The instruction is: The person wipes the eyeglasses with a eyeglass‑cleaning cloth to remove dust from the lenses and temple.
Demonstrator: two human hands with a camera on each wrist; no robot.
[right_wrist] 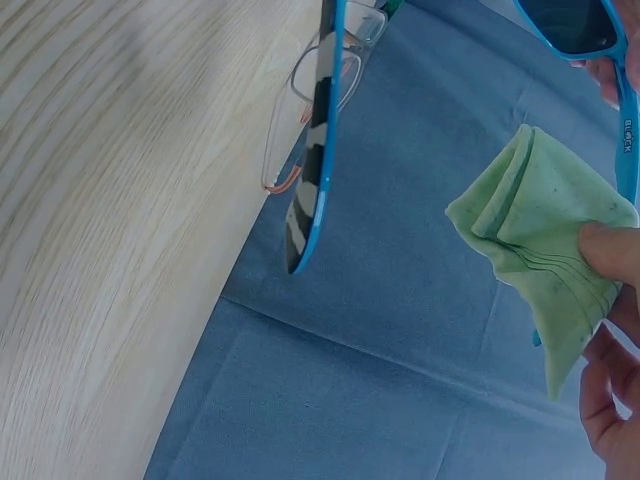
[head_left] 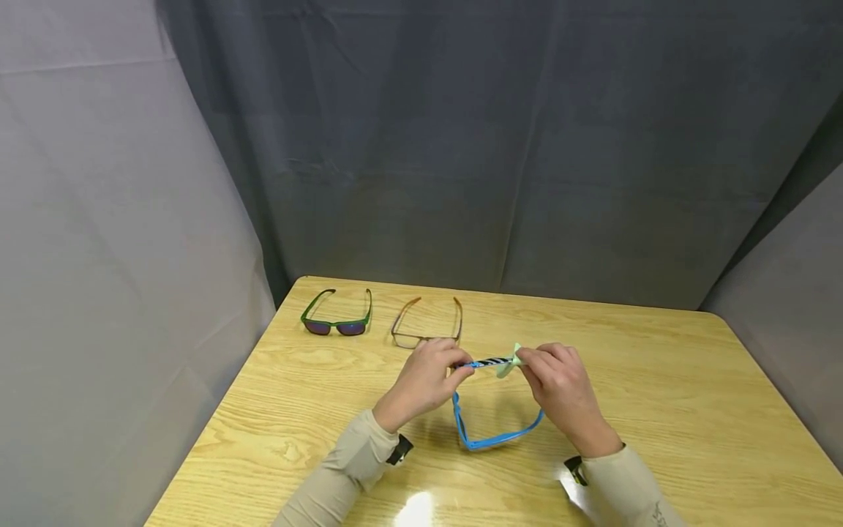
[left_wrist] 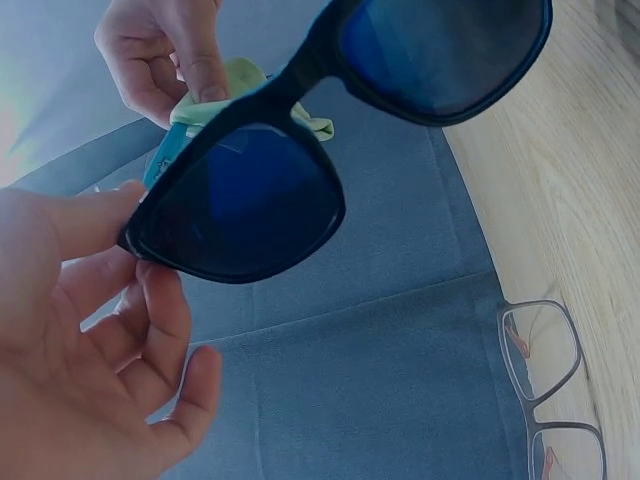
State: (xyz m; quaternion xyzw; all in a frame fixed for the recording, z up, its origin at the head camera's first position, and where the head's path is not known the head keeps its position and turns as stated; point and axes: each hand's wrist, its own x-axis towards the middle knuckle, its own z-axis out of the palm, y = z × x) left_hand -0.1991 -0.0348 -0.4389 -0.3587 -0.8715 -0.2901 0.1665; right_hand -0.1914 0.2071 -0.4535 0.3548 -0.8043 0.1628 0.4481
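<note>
Over the table, both hands are at a pair of blue-framed sunglasses (head_left: 487,442) with dark lenses. My left hand (head_left: 426,377) pinches a corner of the frame near the hinge, its other fingers loosely bent in the left wrist view. A striped temple arm (head_left: 492,361) runs from there toward my right hand (head_left: 563,384). That hand pinches a light green cloth (right_wrist: 540,215) folded over the temple arm, the thumb pressing on top. The other temple arm (right_wrist: 318,150), with black and white stripes inside, sticks out freely in the right wrist view.
Green-framed sunglasses (head_left: 336,324) lie unfolded at the table's back left. Beside them are clear-lensed eyeglasses (head_left: 426,337) with orange temple tips, close behind my left hand. A dark curtain (head_left: 461,146) hangs behind the wooden table (head_left: 658,410), and pale cloth walls (head_left: 132,256) flank it.
</note>
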